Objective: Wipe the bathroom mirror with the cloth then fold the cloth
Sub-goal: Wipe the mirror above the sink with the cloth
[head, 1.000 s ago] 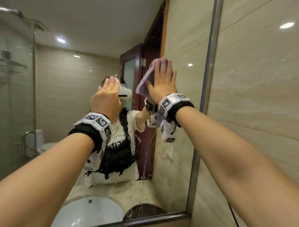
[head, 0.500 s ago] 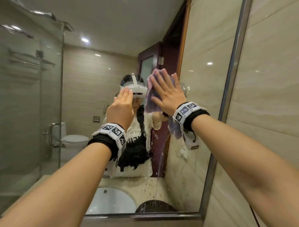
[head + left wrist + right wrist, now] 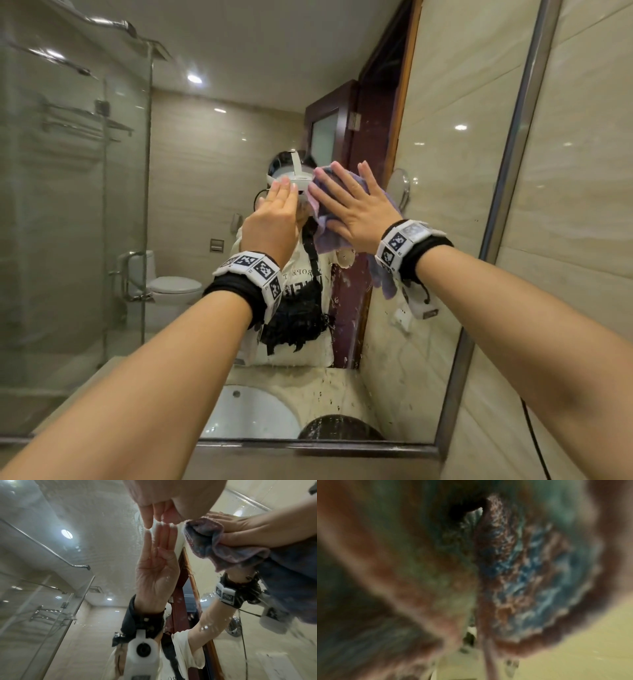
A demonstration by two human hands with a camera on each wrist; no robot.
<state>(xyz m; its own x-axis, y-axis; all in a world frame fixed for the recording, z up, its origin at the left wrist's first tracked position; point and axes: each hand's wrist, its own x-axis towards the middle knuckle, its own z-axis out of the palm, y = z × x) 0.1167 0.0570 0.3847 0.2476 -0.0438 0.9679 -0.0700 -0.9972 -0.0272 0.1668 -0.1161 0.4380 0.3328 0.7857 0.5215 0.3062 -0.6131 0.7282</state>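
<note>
On the mirror (image 3: 191,240), my right hand (image 3: 356,212) lies flat with fingers spread, pressing the purple cloth (image 3: 325,236) to the glass; it has slid down and leftward from the upper frame edge over the last second. My left hand (image 3: 274,219) stays straight-fingered, fingertips (image 3: 148,523) braced on the glass just beside it, holding nothing. Droplets remain lower down, so wiping's mid-way; folding not started. Right wrist view: blurred cloth only.

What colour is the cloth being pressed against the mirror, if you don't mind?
The cloth is light purple, clearest in the head view.
</note>
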